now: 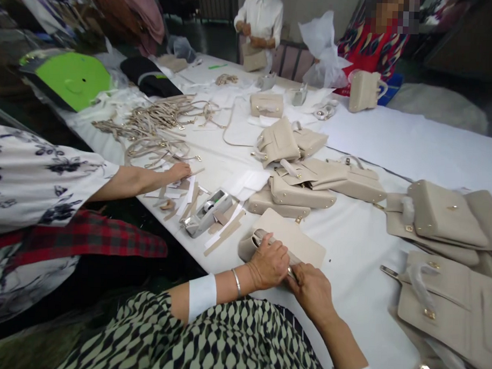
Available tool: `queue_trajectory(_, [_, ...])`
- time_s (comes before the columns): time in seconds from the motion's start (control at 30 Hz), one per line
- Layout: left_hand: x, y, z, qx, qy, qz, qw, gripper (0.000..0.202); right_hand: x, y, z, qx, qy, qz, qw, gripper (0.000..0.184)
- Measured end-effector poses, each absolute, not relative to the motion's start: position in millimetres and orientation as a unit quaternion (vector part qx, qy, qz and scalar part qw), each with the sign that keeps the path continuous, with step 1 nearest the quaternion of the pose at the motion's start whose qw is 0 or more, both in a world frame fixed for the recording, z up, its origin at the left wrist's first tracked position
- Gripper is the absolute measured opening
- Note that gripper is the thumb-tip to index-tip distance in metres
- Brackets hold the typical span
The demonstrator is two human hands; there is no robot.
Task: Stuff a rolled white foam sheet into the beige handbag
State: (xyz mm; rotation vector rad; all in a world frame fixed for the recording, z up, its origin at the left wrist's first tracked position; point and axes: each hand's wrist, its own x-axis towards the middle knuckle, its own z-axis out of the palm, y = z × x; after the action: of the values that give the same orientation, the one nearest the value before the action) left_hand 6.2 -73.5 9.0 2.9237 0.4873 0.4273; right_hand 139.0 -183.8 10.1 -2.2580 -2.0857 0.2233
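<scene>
A beige handbag [304,237] lies at the near edge of the white table, its flap spread out flat away from me. My left hand [269,263], with a bracelet at the wrist, is closed on the bag's near edge. Close beside it, my right hand [312,292] grips the same edge at the bag's right end. Part of the bag's opening shows left of my fingers; what lies under them is hidden. Just left of the bag are a grey tape dispenser [208,211] and several cut strips [224,235] in white and beige.
Several beige handbags [304,192] are piled beyond my hands, and more handbags [442,213] lie to the right. A heap of straps [159,117] covers the far left. A co-worker's hand [178,171] rests near the strips. Two people stand across the white table [357,231].
</scene>
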Motion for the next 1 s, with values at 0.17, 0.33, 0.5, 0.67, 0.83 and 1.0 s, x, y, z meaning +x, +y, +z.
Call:
queue_trajectory(0.17, [-1, -65, 8, 0.966, 0.188, 0.161, 0.072, 0.017, 132, -190, 8, -0.726, -0.686, 0.039, 0.045, 0.014])
queue_trajectory(0.33, [-9, -52, 6, 0.953, 0.223, 0.192, 0.078, 0.018, 124, -192, 18, -0.724, -0.688, 0.036, 0.039, 0.013])
queue_trajectory(0.5, [-17, -38, 8, 0.94, 0.255, 0.213, 0.083, 0.016, 122, -189, 28, -0.72, -0.691, 0.038, 0.043, 0.007])
queue_trajectory(0.67, [-26, -22, 18, 0.922, 0.302, 0.232, 0.063, 0.017, 125, -189, 36, -0.69, -0.718, 0.041, 0.088, 0.011])
queue_trajectory(0.83, [-34, -20, 24, 0.921, 0.312, 0.218, 0.077, 0.02, 137, -201, 33, -0.667, -0.739, 0.007, 0.092, 0.019])
queue_trajectory(1.0, [-54, -22, 15, 0.942, 0.238, 0.14, 0.189, 0.017, 146, -215, 12, -0.698, -0.711, 0.032, 0.074, 0.029])
